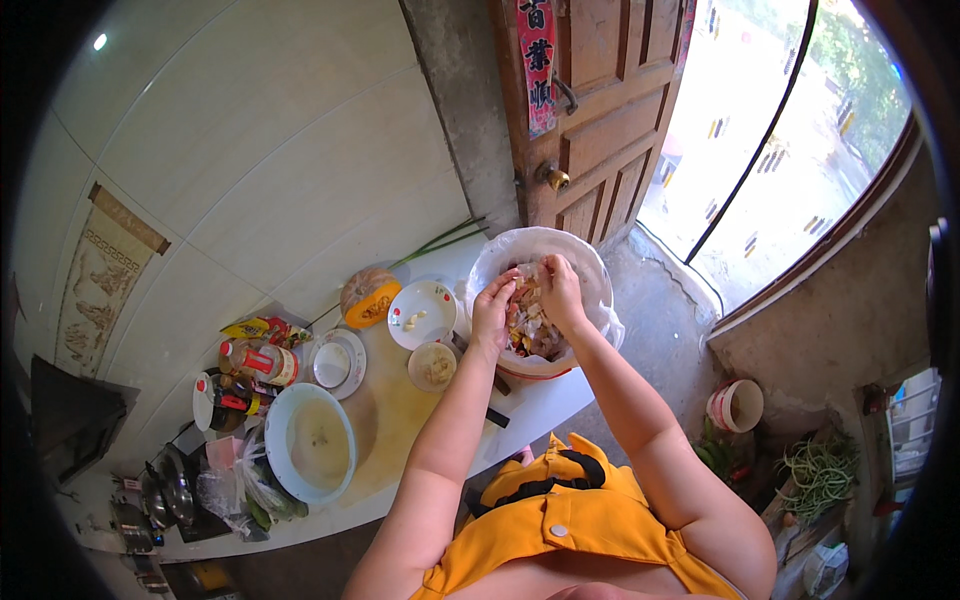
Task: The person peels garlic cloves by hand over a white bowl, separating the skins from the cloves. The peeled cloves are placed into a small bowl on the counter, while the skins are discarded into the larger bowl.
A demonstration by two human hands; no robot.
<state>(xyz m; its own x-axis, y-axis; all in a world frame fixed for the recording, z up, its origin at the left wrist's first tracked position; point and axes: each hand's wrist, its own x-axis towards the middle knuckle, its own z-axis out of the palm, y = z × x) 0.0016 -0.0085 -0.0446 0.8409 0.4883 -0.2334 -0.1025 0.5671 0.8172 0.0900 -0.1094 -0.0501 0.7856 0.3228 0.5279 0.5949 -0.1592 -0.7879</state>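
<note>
Both of my hands reach over a round bin lined with a clear plastic bag (590, 270), which holds mixed food scraps and peelings (535, 335). My left hand (493, 308) hovers over the bin's left rim with fingers bent together. My right hand (558, 290) is above the scraps, fingers curled around a small pale piece; what it is I cannot make out. The bin stands at the right end of a white counter (545, 400).
On the counter: a cut pumpkin (369, 297), a white plate with garlic pieces (422, 314), a small bowl (432, 366), an empty saucer (334, 364), a large basin of cloudy liquid (312, 442), bottles (255, 362), plastic bags. A wooden door (600, 110) and green beans (820, 470) on the floor to the right.
</note>
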